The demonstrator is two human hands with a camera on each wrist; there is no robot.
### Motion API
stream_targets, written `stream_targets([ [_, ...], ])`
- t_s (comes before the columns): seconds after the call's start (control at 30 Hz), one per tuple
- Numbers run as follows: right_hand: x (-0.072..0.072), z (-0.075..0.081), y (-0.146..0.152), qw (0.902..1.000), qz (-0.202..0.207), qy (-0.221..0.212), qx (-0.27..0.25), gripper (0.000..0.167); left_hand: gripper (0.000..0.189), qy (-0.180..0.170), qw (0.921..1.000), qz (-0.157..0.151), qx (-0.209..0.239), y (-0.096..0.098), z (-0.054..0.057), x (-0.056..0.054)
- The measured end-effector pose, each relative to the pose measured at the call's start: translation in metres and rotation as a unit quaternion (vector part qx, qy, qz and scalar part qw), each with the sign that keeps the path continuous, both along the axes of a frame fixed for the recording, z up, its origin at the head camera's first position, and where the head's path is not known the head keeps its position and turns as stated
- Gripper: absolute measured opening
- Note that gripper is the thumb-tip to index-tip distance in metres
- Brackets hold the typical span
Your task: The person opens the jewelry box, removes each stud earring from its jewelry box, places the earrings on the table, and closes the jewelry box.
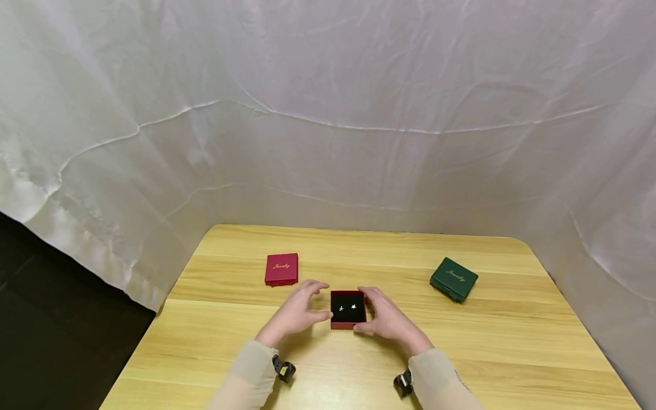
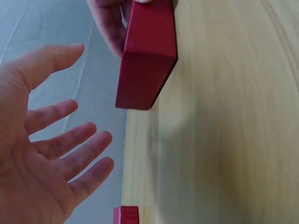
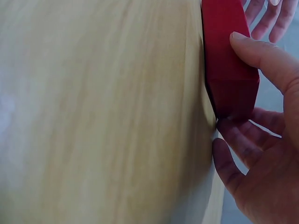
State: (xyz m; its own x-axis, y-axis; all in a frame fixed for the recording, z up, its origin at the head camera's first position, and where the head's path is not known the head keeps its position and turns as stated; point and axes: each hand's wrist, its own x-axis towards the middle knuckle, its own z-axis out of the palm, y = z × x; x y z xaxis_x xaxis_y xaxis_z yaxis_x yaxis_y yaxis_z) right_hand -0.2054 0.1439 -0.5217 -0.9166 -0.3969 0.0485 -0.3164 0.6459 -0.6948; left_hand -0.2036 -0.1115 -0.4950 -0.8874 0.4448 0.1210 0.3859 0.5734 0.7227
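Note:
A small red jewelry box without a lid sits on the table in front of the person in the head view. Its black cushion carries two small star-shaped earrings. My right hand grips the box from the right, thumb on its near wall and fingers curled around its side and far edge. At the box's left, my left hand is spread, its palm facing the box. A gap shows between those fingers and the red wall in the left wrist view.
A closed red box marked "Jewelry" stands at the back left of the wooden table. To the right lies a closed green jewelry box, turned at an angle. White cloth hangs behind and around the table.

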Motion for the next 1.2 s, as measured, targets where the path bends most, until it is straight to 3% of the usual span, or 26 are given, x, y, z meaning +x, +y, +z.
stream_targets([
  [0.23,-0.002,-0.002,0.001,0.9991,-0.008,-0.020,-0.036,0.091,0.060,0.004,1.0000,-0.005,-0.006,0.012,-0.003,-0.002],
  [0.57,-0.003,-0.006,0.001,0.9940,-0.033,-0.053,-0.090,0.092,0.040,0.020,0.9995,0.011,-0.023,0.025,-0.008,-0.005],
  [0.9,-0.003,-0.007,0.001,0.9931,-0.036,-0.057,-0.096,0.091,0.027,0.015,0.9976,0.029,-0.061,0.036,-0.015,-0.008],
  [1.2,-0.005,-0.005,0.000,0.9929,-0.034,-0.065,-0.094,0.091,0.023,0.046,0.9955,0.035,-0.075,0.043,-0.020,-0.009],
])
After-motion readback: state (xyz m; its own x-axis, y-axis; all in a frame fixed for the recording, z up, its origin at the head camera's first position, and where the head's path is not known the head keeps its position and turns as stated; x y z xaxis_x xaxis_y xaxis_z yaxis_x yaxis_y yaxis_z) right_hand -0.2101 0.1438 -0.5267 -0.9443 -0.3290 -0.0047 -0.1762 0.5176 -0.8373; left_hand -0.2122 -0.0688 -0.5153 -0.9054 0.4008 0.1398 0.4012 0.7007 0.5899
